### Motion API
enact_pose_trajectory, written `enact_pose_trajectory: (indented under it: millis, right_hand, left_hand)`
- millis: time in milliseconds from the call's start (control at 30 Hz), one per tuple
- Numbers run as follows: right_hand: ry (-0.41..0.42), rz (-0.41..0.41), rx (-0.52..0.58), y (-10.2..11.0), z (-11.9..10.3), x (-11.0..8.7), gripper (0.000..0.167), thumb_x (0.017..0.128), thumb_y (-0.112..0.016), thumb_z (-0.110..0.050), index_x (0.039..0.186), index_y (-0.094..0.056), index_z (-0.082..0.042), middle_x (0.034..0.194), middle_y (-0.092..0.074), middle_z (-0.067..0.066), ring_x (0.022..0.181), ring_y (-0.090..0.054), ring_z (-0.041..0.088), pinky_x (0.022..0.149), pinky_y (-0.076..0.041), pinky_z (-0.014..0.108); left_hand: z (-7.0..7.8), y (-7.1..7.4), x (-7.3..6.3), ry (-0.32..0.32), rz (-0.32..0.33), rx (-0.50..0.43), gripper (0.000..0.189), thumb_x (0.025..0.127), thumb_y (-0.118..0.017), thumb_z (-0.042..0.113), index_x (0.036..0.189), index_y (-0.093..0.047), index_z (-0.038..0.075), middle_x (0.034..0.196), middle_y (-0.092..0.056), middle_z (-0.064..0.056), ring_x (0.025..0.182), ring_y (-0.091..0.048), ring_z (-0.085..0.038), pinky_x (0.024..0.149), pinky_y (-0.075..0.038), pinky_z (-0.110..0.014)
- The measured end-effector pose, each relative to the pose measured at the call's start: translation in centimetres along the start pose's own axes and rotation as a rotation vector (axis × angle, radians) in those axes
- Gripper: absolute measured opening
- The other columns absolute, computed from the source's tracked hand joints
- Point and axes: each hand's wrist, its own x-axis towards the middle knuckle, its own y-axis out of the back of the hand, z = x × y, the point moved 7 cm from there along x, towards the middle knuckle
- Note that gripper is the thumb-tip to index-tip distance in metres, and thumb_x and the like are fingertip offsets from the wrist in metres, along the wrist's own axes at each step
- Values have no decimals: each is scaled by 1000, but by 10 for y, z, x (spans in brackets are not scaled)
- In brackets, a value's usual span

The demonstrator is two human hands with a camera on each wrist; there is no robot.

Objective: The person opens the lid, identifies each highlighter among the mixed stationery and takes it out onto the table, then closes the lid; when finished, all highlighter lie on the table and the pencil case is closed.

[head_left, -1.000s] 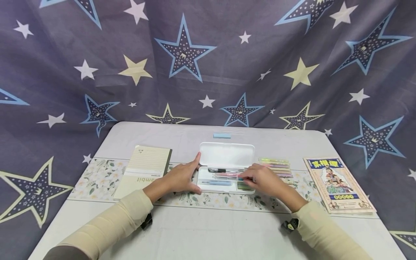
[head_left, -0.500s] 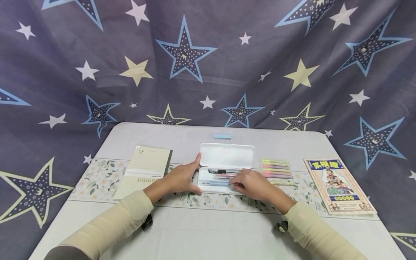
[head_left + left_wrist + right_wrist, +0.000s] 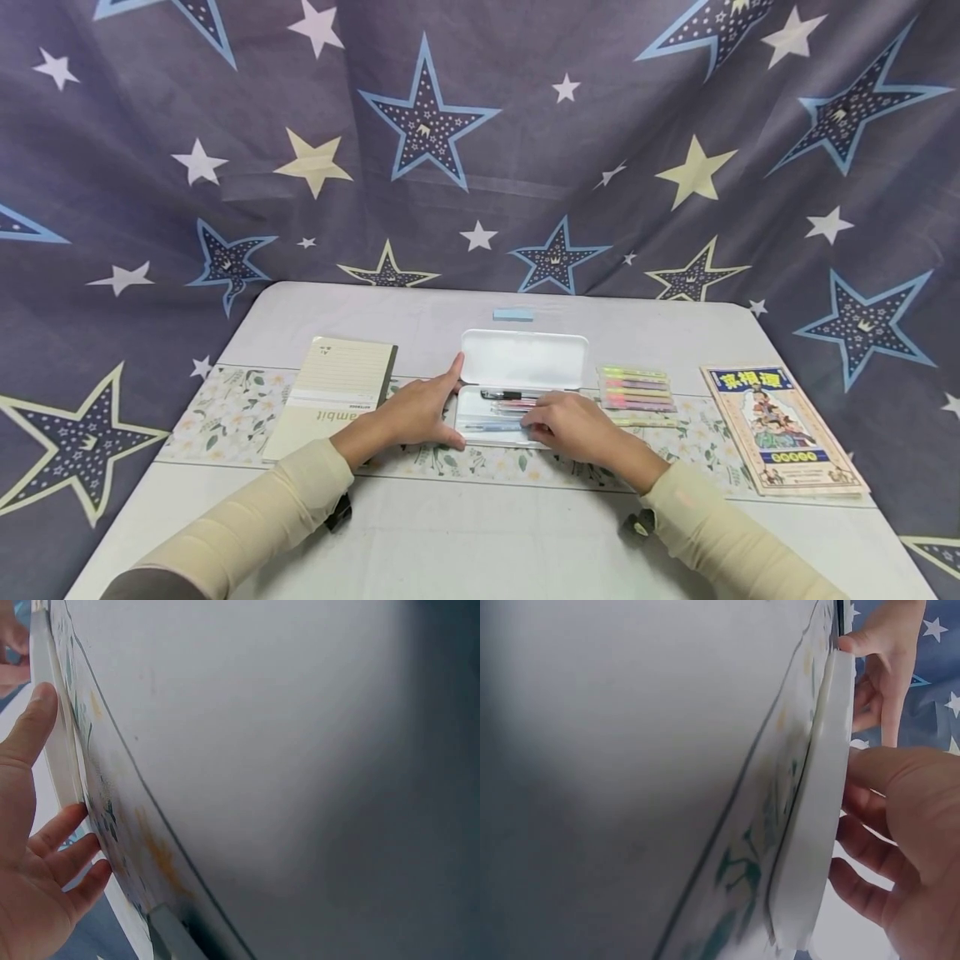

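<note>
A white pencil case (image 3: 525, 358) lies at the table's middle with its lid raised. My left hand (image 3: 420, 410) rests against its left end, thumb at the front corner and index finger by the hinge. The left wrist view has those fingers (image 3: 71, 862) extended along the wall. Inside the tray are a black-gripped pen (image 3: 501, 394), several thin pens with pinkish parts, and a light blue pen (image 3: 495, 427) along the front. My right hand (image 3: 570, 425) reaches into the tray's right part, its fingertips pinching the light blue pen's end. That hand covers the tray's right end.
Left of the case lies a notebook (image 3: 330, 396). Several pastel highlighters (image 3: 637, 392) are lined up to the right, with an illustrated booklet (image 3: 783, 429) beyond. A light blue block (image 3: 513, 315) sits behind the lid. A star-patterned curtain (image 3: 480, 200) hangs behind the table.
My right hand has moved left from the tray's right end to the light blue pen's end, uncovering more of the highlighters. The blue pen looks slightly shifted; my left hand has stayed put.
</note>
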Motion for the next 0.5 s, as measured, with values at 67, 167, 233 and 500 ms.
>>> enact_pose_trajectory:
  millis: [67, 167, 233, 500]
  right_hand:
    - [-5, -3, -1, 1, -1, 1, 10, 89, -79, -17, 98, -80, -20, 86, -70, -6, 77, -65, 9, 67, -53, 26]
    - [-6, -1, -5, 1, -2, 3, 7, 89, -79, -16, 93, -80, -21, 85, -69, -7, 79, -66, 9, 67, -54, 26]
    - [0, 3, -12, 1, -3, 4, 7, 88, -80, -15, 90, -79, -21, 85, -70, -7, 80, -67, 10, 67, -55, 27]
    - [33, -12, -68, -2, -6, 8, 9, 87, -79, -13, 84, -76, -21, 80, -72, -6, 74, -67, 11, 65, -54, 29]
  left_hand:
    - [0, 0, 0, 0, 1, 3, 146, 67, -86, 64, 164, 6, 7, 138, -63, 1, 121, -65, -20, 104, -50, -41]
    - [0, 0, 0, -3, 1, 6, 146, 67, -86, 64, 164, 6, 6, 138, -63, 1, 121, -65, -20, 104, -50, -41]
    - [0, 0, 0, -4, 1, 9, 146, 67, -86, 65, 164, 6, 6, 138, -63, 1, 122, -65, -21, 104, -50, -41]
    - [-1, 0, 0, -9, 1, 2, 145, 68, -86, 64, 164, 5, 6, 140, -63, 1, 125, -63, -22, 106, -49, -42]
